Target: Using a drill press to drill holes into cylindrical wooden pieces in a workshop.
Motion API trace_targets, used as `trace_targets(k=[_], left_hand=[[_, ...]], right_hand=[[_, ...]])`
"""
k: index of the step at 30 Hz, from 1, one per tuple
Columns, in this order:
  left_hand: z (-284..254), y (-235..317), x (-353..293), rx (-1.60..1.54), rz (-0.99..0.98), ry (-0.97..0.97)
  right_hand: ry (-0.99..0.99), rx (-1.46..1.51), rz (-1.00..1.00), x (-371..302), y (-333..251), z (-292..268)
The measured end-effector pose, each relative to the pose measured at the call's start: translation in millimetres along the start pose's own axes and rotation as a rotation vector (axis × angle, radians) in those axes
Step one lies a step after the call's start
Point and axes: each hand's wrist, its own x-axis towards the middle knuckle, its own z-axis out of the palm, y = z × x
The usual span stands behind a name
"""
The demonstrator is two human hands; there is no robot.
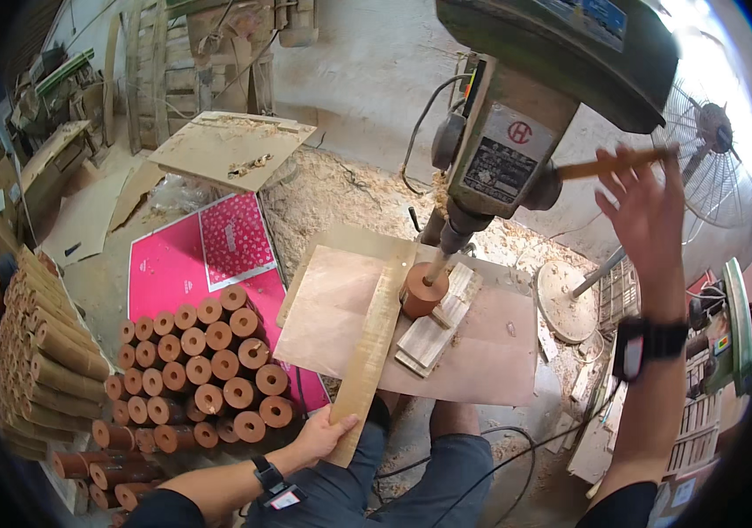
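Green-and-grey metal drill press (pixel 506 150): its pale rod-like bit (pixel 437 264) enters a short, round, reddish-brown cylinder (pixel 420 297) on the flat brown counter (pixel 490 365) beneath. From where I stand, boring looks under way, its depth hidden. Left of the press, piled reddish-brown cylinders (pixel 199 361) already show central holes; how many remain undrilled cannot be told. The left hand (pixel 321 437) grasps a long tan wooden strip (pixel 369 352); the right hand's (pixel 641 211) fingers meet the press's brown wooden lever (pixel 589 168), their closure unclear. Strip and pale wooden slats (pixel 433 336) crowd the cylinder below the press; a wire-caged fan (pixel 715 128) stands to its right.
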Motion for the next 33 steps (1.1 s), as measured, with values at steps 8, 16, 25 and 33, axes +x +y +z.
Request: trace_targets(k=[8,16,25,33], left_hand=[[-5.4,-11.6,7.8,0.125,0.077,0.019],[-8.1,-23.7,11.1,0.238,0.221,0.065],[-5.8,-14.0,4.5,0.481,0.277,0.138],[-5.2,0.5,0.9,0.493,0.192,0.140]], right_hand=[[-0.099,-0.554,0.256,-95.9,99.1,-33.4],[0.205,-0.573,0.079,108.4,153.3,-86.6],[-0.017,-0.691,-0.717,78.7,11.4,-18.3],[0.064,-0.616,-0.891,38.5,27.1,2.4]])
